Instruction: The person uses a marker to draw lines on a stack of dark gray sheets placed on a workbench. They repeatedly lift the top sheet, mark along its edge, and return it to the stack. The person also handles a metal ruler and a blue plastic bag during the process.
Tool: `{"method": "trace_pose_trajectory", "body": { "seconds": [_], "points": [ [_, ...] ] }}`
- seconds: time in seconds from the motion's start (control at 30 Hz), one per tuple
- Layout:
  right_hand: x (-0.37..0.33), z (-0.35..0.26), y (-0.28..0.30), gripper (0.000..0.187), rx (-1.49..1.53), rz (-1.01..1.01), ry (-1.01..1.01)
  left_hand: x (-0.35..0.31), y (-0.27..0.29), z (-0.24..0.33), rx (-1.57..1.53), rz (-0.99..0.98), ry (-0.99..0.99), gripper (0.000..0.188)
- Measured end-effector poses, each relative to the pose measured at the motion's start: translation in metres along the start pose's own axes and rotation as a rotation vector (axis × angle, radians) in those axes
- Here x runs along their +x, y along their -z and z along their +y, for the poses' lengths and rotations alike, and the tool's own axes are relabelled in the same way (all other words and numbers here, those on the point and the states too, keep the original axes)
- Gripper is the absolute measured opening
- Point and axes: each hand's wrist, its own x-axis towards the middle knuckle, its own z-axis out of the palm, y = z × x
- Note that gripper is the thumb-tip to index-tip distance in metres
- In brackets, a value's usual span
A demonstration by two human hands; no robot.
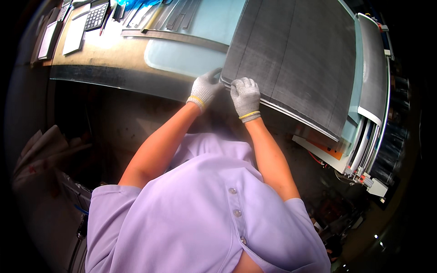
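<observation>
A large dark grey sheet [296, 50] with thin dark lines lies at the right, on top of a stack with pale edges showing below. My right hand [246, 96], in a grey knitted glove with a yellow band at the cuff, is closed on its near edge, fingers curled over the top. Beside it, my left hand [205, 88], gloved alike, is at the sheet's near left corner. Its thumb and forefinger are apart, one on each side of that corner. The undersides of both hands are hidden.
The worktop [114, 54] carries a light blue glass-like panel [182, 57], a long flat bar [182, 38], several thin strips, a calculator [96, 17] and paper pads [75, 36]. At the right stands a roller-like machine part [372, 68] with metal rails [364, 145]. Crumpled wrapping [45, 150] lies low left.
</observation>
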Motion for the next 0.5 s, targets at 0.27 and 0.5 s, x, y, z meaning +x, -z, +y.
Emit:
{"method": "trace_pose_trajectory", "body": {
  "seconds": [0.27,0.5],
  "points": [
    [-0.011,-0.005,-0.001,0.006,-0.050,0.015,-0.004,0.003,-0.001,0.000,0.032,0.005,0.007,0.057],
    [-0.006,-0.009,-0.001,0.006,-0.087,-0.003,0.032,0.002,0.000,-0.001,0.104,-0.003,-0.014,0.058]
  ]
}}
